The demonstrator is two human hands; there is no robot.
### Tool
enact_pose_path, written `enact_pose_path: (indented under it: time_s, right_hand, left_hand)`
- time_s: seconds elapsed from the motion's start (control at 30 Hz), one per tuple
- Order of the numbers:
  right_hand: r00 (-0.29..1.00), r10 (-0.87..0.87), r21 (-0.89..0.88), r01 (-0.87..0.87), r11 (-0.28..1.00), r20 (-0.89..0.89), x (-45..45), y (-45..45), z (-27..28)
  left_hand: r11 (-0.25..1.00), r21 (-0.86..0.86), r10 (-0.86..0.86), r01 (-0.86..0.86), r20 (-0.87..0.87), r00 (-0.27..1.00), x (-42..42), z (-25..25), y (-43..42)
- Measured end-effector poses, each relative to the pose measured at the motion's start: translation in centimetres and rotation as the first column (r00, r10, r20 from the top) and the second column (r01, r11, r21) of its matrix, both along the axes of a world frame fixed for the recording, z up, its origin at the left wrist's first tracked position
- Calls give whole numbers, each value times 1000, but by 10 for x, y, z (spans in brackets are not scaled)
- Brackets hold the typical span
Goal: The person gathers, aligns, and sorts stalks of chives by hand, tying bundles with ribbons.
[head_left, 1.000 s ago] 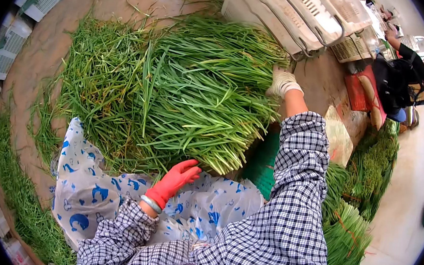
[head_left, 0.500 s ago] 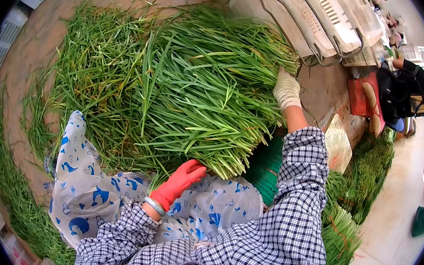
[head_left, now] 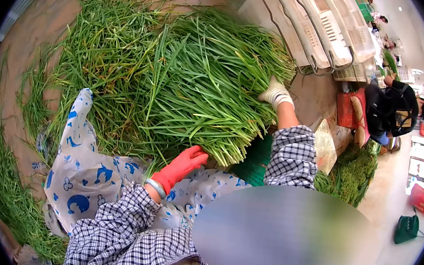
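Note:
A large heap of long green stalks [head_left: 201,80] lies on the brown floor, its pale cut ends toward the lower right. My left hand [head_left: 184,167], in a red glove with a pale band at the wrist, rests beside the near cut ends, fingers extended and slightly bent. On the heap's right side is my right hand [head_left: 277,94], in a whitish striped glove; its fingertips reach among the stalks and are partly hidden, so its grip is unclear. A white plastic sheet with blue dolphins [head_left: 90,182] spreads below the heap, across my lap.
White crates [head_left: 303,29] stand at the upper right. Beyond them is a person in dark clothing [head_left: 395,107] near a red crate [head_left: 346,109]. More green bundles [head_left: 353,177] lie at right. Loose stalks [head_left: 16,205] line the left floor. A blurred oval covers the lower right.
My right hand has moved from the heap's far right edge inward onto the stalks. My left hand stays near the cut ends. The view has shifted slightly.

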State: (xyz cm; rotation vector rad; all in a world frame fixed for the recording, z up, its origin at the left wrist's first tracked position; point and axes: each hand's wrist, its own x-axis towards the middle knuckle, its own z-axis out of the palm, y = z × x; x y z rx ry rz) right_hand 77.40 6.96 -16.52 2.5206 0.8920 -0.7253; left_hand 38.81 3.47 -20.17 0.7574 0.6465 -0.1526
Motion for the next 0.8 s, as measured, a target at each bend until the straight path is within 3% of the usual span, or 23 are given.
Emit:
enact_pose_path:
  time_s: [0.03,0.07,0.17,0.23,0.37,0.4,0.43,0.47,0.5,0.57,0.6,0.7,0.77,0.8]
  right_hand:
    - [999,-5,-15,6,1000,51,-4,-2,-3]
    - [992,-7,25,4,1000,125,-8,-3,-8]
    - [979,111,-33,-106,994,170,-2,10,-9]
    - [938,286,-103,-270,957,197,-11,39,28]
    - [850,449,-102,-438,893,275,-18,90,97]
    - [965,230,-35,-228,973,124,-24,91,121]
    - [999,-1,-2,1,1000,-39,-30,89,140]
    - [996,-39,26,41,999,-76,-22,78,142]
    - [963,-142,17,150,989,-229,15,62,114]
    - [992,128,-71,-127,989,17,0,44,119]
    - [997,48,-32,-50,998,-60,-1,38,121]
    - [996,38,14,-37,999,-84,10,34,124]
    - [994,48,37,-45,998,-98,12,29,138]
    - [989,57,81,-46,996,-134,14,25,143]
  left_hand:
    - [999,14,-35,35,8,999,-1,-5,-2]
    - [999,10,35,-36,9,999,0,-6,-5]
    - [998,-36,54,-55,-14,998,-8,-1,-4]
    - [996,-21,84,-85,-38,996,-14,-3,-3]
    - [999,-5,50,-50,-69,996,-13,-3,4]
    - [999,-14,50,-51,-66,997,-11,0,6]
    - [1000,11,30,-29,-84,996,-10,2,8]
    - [999,37,9,-5,-101,995,-9,5,10]
    - [998,68,-11,19,-117,993,-9,9,13]
    - [999,39,34,-31,-77,996,-7,17,14]
    - [998,21,51,-51,-28,998,-8,19,13]
    - [997,-28,76,-74,57,996,-3,12,7]
    - [966,-145,233,-212,152,960,8,10,5]
    - [970,-180,200,-165,198,960,21,20,12]
